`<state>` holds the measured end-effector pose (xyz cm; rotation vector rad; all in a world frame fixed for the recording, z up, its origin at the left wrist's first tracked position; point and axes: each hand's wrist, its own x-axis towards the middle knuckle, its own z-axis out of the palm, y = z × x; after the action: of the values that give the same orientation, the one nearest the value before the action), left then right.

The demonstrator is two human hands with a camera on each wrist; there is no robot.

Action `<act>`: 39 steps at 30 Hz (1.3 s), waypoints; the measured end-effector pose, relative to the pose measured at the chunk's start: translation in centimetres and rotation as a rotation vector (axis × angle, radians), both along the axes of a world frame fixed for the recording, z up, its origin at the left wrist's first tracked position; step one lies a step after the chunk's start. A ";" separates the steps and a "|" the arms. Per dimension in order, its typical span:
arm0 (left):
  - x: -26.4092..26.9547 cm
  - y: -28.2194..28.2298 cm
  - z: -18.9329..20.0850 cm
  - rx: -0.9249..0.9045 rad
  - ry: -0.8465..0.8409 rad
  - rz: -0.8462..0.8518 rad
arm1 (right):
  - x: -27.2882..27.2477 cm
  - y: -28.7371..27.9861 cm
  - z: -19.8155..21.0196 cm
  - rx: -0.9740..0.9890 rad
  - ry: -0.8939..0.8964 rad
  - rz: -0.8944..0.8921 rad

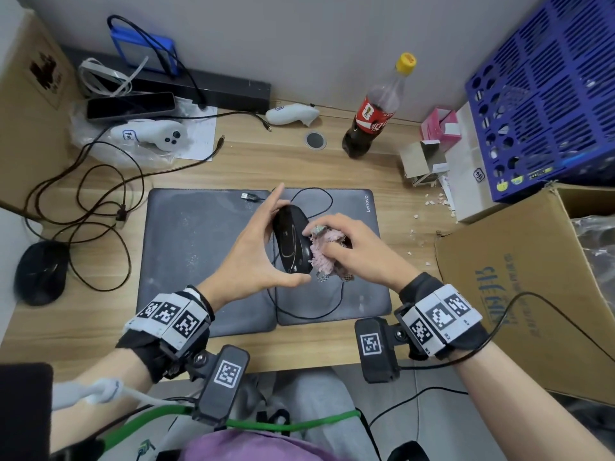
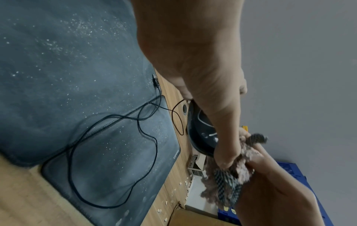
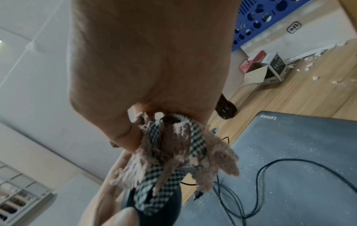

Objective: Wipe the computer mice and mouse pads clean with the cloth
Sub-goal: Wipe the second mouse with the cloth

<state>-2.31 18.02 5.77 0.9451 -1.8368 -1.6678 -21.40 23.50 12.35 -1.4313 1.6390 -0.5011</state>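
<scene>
A: We've got the black mouse (image 1: 292, 242) lifted off the pads, left hand (image 1: 256, 257) pinching it end to end, thumb at the near end and fingers at the far end. Right hand (image 1: 352, 247) is bunched round the pink cloth (image 1: 324, 256), pressing it to the mouse's right flank.

B: Risks?

A: Our hold is just a fingertip pinch. Push sideways too hard with the cloth and we'd guess the glossy shell twists out and drops.

B: Cable?

A: Its cable (image 1: 311, 311) lies in loose loops over the right mouse pad (image 1: 362, 287), plug (image 1: 249, 196) lying loose on the pad near its far edge. If we turn the mouse to reach the other side, a loop could snag a wrist rig.

B: Pads?

A: Left mouse pad (image 1: 186, 247) has white specks all over (right one too). A dangling cloth edge could pick the grit up and smear it back onto the shell. Second mouse (image 1: 41, 272) sits far left on the desk (image 1: 299, 164), untouched.
</scene>
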 end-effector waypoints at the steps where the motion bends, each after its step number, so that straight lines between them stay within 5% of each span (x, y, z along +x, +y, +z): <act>1: 0.0 0.0 0.0 0.015 0.008 0.014 | -0.1 0.1 0.1 0.006 -0.012 0.000; 11: 0.0 -0.3 0.3 0.027 0.020 -0.057 | -0.1 -1.6 -1.1 -0.060 -0.022 -0.329; 22: -0.3 -0.4 0.1 0.005 -0.045 -0.109 | 0.9 -2.9 -0.8 -0.097 0.159 -0.239; 29: 0.3 -1.1 -0.6 0.089 -0.017 0.024 | 1.4 -1.4 0.3 -0.020 0.119 -0.024; 33: 0.4 -0.9 -0.2 0.195 0.077 0.118 | 0.7 -1.3 0.5 -0.081 -0.002 -0.129; 39: 0.0 -0.5 1.0 0.218 0.147 -0.013 | -0.1 -3.5 -1.1 -0.108 -0.049 -0.307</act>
<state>-2.27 17.55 6.80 0.8715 -1.5930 -1.9206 -21.52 20.03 11.25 -1.2370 1.8245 -0.8023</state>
